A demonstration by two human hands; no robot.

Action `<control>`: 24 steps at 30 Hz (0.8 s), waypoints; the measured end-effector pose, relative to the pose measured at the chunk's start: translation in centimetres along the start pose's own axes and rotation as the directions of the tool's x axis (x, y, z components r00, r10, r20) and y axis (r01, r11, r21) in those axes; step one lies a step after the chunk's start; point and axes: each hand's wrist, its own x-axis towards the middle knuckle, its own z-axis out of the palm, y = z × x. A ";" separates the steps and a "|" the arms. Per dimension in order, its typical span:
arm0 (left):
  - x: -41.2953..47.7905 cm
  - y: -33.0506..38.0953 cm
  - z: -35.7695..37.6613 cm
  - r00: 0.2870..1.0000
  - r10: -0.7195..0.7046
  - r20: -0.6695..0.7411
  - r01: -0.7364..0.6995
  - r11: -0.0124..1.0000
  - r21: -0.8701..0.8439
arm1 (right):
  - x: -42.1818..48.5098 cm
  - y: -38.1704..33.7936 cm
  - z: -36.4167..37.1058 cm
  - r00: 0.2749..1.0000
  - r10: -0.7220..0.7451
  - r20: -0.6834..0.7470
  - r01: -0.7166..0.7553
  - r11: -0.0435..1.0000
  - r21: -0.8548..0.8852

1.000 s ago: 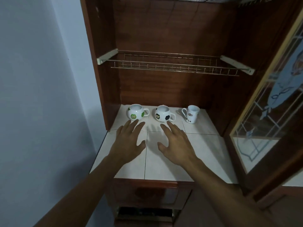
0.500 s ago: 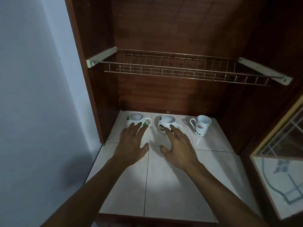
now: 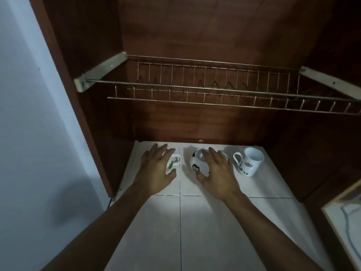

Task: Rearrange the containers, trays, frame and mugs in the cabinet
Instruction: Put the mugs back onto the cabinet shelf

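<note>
both hands were reaching to the back of the tiled shelf (image 3: 195,222), in the lower middle of the frame, each over its own mug, most likely so that two could be lifted at once. the left hand (image 3: 156,169) lay over the green-marked mug (image 3: 173,162), fingers spread and only lightly bent, thumb low at the near side; it covered most of the cup, so only the handle and a green patch showed, and whether the fingers touched it could not be told. the right hand (image 3: 216,171) arched over the football mug (image 3: 197,165) just right of that, fingers splayed across the rim and thumb beside the belly, not closed round it; its handle was hidden under the hand. the tall white mug (image 3: 250,161) stood apart further right, upright, handle turned left, untouched. the three sat in a row against the back wall, which probably left the front tiles for other pieces. the wire rack (image 3: 214,90) crossed the middle of the frame with nothing on it. containers, trays and the frame were not in view; the glass door (image 3: 347,222) at the lower right was cut off by the edge, and the dim light blurred the prints on the mugs
</note>
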 end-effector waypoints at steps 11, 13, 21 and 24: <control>2.7 -2.7 2.4 0.999 -0.034 0.002 0.034 0.999 -0.021 | 4.1 1.4 1.4 0.996 0.048 0.076 -0.049 0.999 0.015; 2.8 -3.1 2.8 0.999 -0.045 0.017 0.045 0.998 -0.041 | 4.4 1.5 1.5 0.996 0.058 0.069 -0.060 0.998 0.024; 3.1 -4.1 3.4 0.999 -0.037 0.005 0.037 0.996 -0.081 | 5.5 1.9 2.1 0.988 0.120 0.096 -0.125 0.991 0.046; 3.1 -4.2 3.4 0.999 -0.053 0.010 0.054 0.994 -0.096 | 5.5 1.9 2.3 0.980 0.150 0.134 -0.156 0.987 0.035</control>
